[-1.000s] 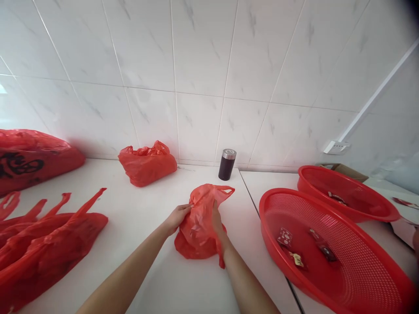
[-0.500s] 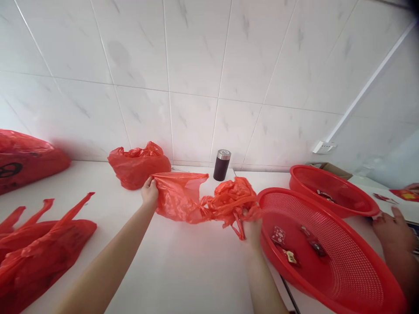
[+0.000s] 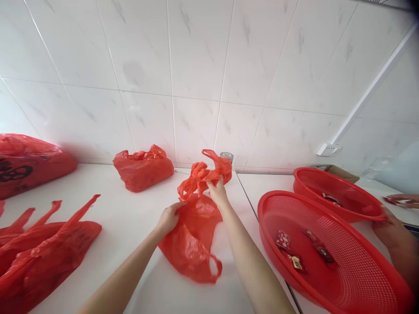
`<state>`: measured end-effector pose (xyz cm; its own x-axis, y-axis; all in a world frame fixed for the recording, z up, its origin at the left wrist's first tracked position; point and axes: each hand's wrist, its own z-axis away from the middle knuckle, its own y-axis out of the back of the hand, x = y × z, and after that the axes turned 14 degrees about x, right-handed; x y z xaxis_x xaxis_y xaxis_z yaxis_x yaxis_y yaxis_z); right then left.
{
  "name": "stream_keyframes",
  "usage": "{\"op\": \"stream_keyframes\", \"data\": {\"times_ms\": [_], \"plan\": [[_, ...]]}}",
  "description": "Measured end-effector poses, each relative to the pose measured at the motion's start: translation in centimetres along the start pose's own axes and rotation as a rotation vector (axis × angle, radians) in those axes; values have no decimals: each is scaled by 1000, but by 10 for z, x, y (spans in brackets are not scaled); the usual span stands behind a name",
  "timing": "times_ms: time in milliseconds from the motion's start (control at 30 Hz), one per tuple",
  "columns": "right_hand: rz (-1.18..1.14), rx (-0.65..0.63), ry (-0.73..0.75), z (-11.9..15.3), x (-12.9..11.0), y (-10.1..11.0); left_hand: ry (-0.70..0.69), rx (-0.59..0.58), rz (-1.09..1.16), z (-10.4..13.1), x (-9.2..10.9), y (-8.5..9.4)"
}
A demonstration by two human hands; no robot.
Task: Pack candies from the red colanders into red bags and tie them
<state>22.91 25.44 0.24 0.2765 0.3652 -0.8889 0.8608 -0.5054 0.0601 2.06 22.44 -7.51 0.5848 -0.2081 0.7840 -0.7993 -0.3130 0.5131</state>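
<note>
My left hand point(image 3: 169, 218) is closed on the edge of a thin red plastic bag point(image 3: 193, 248), whose body hangs down toward me with a handle loop at its lower right. Above it, my right hand point(image 3: 218, 189) grips a crumpled bunch of red plastic bags point(image 3: 203, 174). Whether the bunch and the hanging bag are joined cannot be made out. Partly hidden behind the bunch, only the silver lid of a tumbler point(image 3: 226, 155) shows.
A large red basket point(image 3: 271, 196) with several small wrapped packets point(image 3: 295, 261) stands at right, a second red basket point(image 3: 340, 174) behind it. Filled red bags point(image 3: 144, 170) stand by the wall, others point(image 3: 55, 253) at left. Another person's hand point(image 3: 393, 226) is at far right.
The bag has swung from stretched sideways to hanging down toward me. My right hand has moved left and away with the bunch, now covering most of the tumbler; my left hand has shifted right and nearer.
</note>
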Motion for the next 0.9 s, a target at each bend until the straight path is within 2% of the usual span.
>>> {"op": "stream_keyframes", "data": {"times_ms": [67,167,333,467,567,667,733,767,833,900], "plan": [[82,-64,-35,7,10,4,-23,-51,-41,12,3,6],[158,-129,-34,29,18,23,-38,-77,-95,24,6,16],[243,-201,44,59,14,59,-66,-109,-157,30,12,20],[349,-256,60,76,17,85,-111,-136,-217,36,25,16],[433,-382,36,85,21,98,-109,-116,-308,49,40,29],[461,-331,63,77,22,94,-72,-71,-425,72,62,54],[470,-248,95,63,24,79,-13,-121,-445,91,77,66],[476,-230,105,55,27,69,27,-187,-428,102,83,67],[491,-211,112,40,37,48,95,-363,-388,122,90,61],[501,-205,99,31,49,31,114,-483,-381,138,87,46]]}}
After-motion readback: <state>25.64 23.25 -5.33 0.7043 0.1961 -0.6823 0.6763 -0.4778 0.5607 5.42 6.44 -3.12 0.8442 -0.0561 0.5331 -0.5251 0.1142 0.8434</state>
